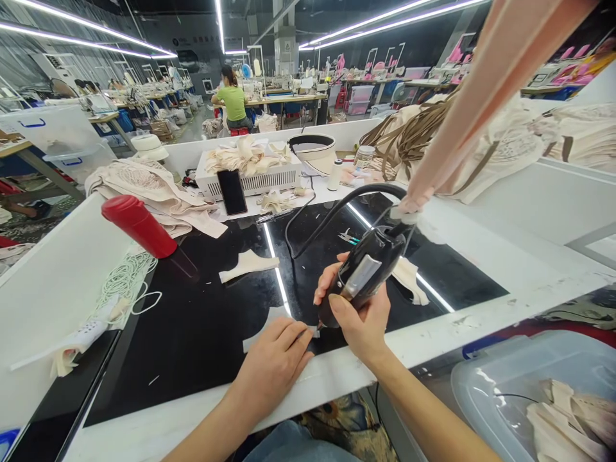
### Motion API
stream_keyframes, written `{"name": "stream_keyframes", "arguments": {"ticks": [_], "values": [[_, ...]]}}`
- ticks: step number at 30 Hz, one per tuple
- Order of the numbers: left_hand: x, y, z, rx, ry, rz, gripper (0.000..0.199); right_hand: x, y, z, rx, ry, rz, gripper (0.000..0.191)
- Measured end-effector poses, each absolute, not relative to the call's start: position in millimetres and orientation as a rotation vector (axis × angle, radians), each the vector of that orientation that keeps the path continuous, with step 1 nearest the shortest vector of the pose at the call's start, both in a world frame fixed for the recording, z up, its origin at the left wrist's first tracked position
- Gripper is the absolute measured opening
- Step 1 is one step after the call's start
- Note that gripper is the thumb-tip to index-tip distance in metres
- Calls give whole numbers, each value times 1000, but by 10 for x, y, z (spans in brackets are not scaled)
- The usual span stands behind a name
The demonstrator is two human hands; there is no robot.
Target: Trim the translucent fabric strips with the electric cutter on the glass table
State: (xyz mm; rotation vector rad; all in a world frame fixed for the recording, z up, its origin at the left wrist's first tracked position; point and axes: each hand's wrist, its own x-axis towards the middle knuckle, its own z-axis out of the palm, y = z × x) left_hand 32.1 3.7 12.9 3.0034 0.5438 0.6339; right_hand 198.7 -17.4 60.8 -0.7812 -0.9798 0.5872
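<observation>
My right hand is wrapped round a black corded hand tool with a silver label, its narrow tip pointing down at the work surface. My left hand lies with its fingers flat on a thin, pale cut piece, beside the tool's tip. The piece's right end shows just under the tip, and the fingers hide its middle. A similar cream piece lies farther back on the black glossy board. Another cream piece lies right of the tool, partly hidden behind it.
A pink fabric strip hangs down to the tool's top. A red bottle stands left, near green cord. Snippers, a phone and a white box are behind. A plastic bin sits lower right. A person sits beyond.
</observation>
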Motion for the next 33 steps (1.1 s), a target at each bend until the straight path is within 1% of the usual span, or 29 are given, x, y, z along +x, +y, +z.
{"name": "stream_keyframes", "arguments": {"ticks": [5, 12, 18, 25, 33], "values": [[319, 46, 111, 3007, 502, 636, 25, 2042, -155, 566, -741, -947, 587, 33], [313, 39, 99, 2998, 517, 588, 27, 2029, -158, 542, -725, -965, 603, 38], [315, 29, 96, 2988, 517, 591, 27, 2026, -161, 551, -750, -974, 601, 32], [308, 23, 131, 2976, 519, 582, 27, 2029, -248, 550, -716, -964, 625, 41], [299, -2, 118, 2900, 525, 597, 28, 2015, -274, 521, -746, -974, 648, 36]]}}
